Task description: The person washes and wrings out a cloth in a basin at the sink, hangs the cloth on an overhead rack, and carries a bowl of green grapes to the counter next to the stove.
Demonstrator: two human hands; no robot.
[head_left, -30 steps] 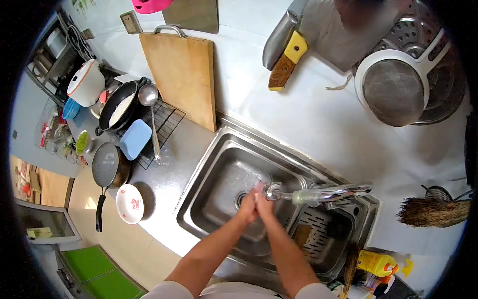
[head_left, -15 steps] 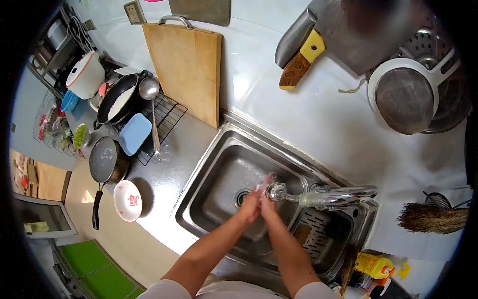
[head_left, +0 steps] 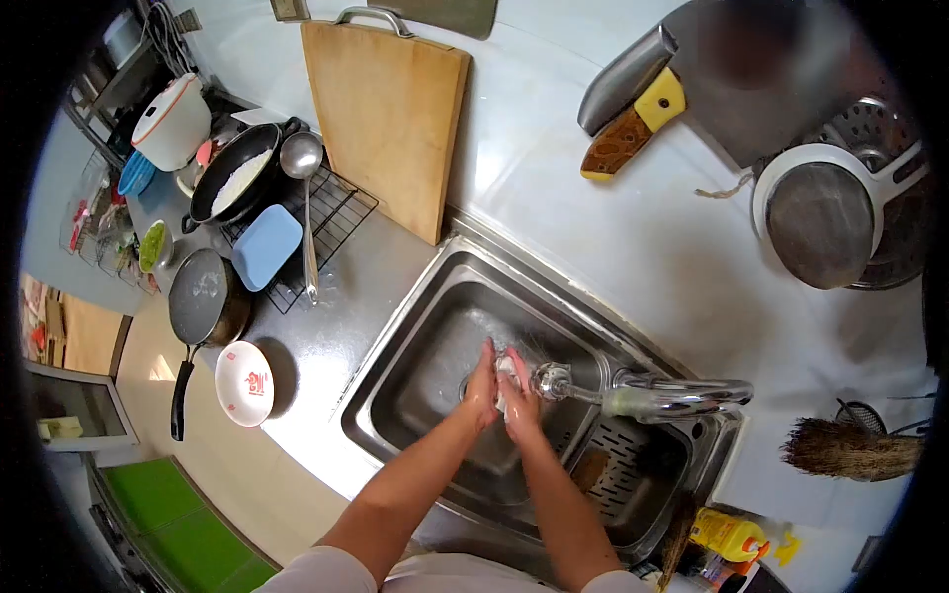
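Note:
Both hands are over the steel sink (head_left: 410,341), palms turned toward each other with a narrow gap between them. My left hand (head_left: 481,389) has its fingers stretched out and upright, with nothing visible gripped. Close beside it, my right hand (head_left: 522,405) also has extended fingers. Something whitish, water or lather, covers its palm side; I cannot tell which. The chrome faucet (head_left: 682,393) reaches in from the right, its spout next to my right hand's fingers. Behind my left hand the drain is mostly hidden.
Left of the sink are a white bowl (head_left: 244,383), a saucepan (head_left: 203,301), a light-blue tray (head_left: 267,247), a ladle (head_left: 308,222) and a frying pan (head_left: 203,203). A cutting board (head_left: 386,124) leans on the wall. A perforated basket (head_left: 628,474) sits in the sink's right part.
My hands were pressed together under the spout; now they are apart, fingers extended, slightly left of the water outlet. The whole view has shifted slightly.

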